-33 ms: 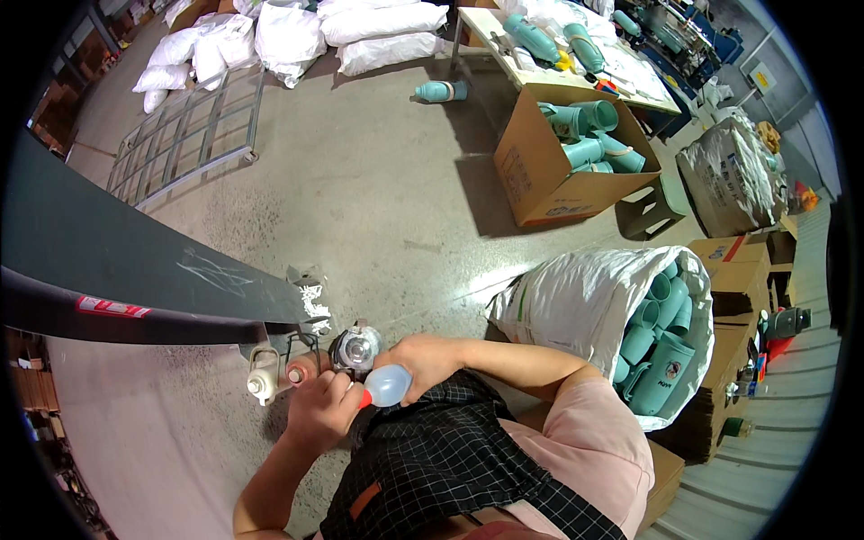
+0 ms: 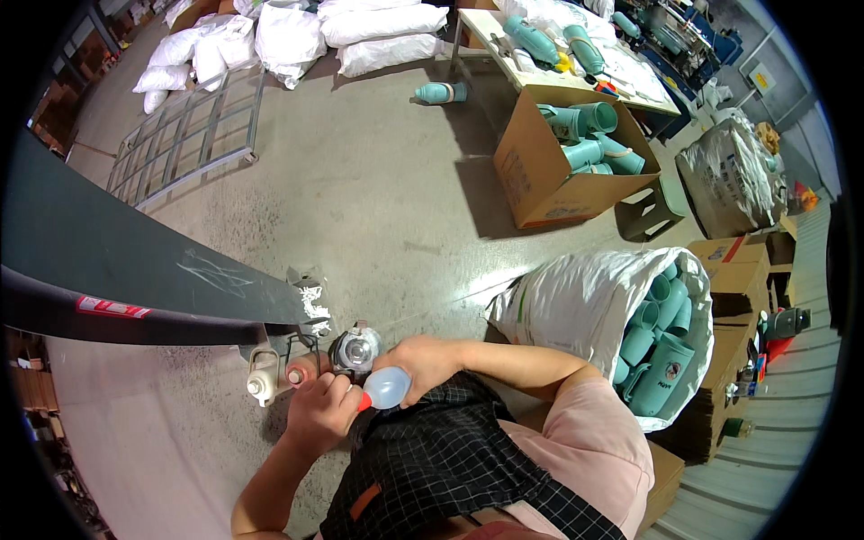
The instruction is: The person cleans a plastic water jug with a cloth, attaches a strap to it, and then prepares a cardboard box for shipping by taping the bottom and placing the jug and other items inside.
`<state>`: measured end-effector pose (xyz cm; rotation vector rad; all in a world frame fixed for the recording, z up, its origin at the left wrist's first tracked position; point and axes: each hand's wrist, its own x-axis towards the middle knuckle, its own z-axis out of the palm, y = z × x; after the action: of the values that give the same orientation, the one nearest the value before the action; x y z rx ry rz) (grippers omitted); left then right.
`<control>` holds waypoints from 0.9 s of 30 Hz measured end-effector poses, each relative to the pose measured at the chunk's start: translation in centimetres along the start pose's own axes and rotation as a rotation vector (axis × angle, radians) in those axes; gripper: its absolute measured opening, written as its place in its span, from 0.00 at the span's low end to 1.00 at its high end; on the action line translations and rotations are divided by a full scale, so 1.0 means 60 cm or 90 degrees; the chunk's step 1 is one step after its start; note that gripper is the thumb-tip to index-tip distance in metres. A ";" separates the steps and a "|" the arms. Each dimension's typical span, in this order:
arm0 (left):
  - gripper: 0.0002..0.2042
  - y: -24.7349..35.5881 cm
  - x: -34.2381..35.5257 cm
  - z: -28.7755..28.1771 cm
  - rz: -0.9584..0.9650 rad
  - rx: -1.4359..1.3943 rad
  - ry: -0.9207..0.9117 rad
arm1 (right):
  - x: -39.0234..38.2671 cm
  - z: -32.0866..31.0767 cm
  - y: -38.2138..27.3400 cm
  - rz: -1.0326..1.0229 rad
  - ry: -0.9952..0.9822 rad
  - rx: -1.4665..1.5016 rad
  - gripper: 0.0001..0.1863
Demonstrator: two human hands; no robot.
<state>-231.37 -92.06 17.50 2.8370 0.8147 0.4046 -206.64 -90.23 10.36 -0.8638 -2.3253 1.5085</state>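
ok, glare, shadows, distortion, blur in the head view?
Head view: fisheye bending toward the black rim; same view, glare on the floor by the white sack, shadow left of the cardboard box; also head view, left hand, right hand and translucent bulb without obvious motion blur.

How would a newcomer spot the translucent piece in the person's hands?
Follow the dark grey beam from the left to the bottles at its end. Below right of them, between left hand and right hand, is the translucent piece; its cloudy body and bright red end set it apart.
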 end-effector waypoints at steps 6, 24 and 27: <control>0.17 0.009 0.003 0.005 -0.051 -0.071 0.034 | -0.008 0.000 -0.020 0.054 0.031 -0.067 0.32; 0.15 0.016 0.023 -0.006 -0.098 -0.116 -0.058 | -0.035 0.001 -0.021 0.059 0.087 -0.068 0.31; 0.15 0.015 0.021 -0.009 -0.058 -0.086 -0.095 | -0.033 -0.003 -0.027 0.055 0.063 -0.060 0.31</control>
<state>-230.08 -92.09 18.49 2.6571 0.8480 0.2221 -205.53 -91.75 12.10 -1.0505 -2.3309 1.3627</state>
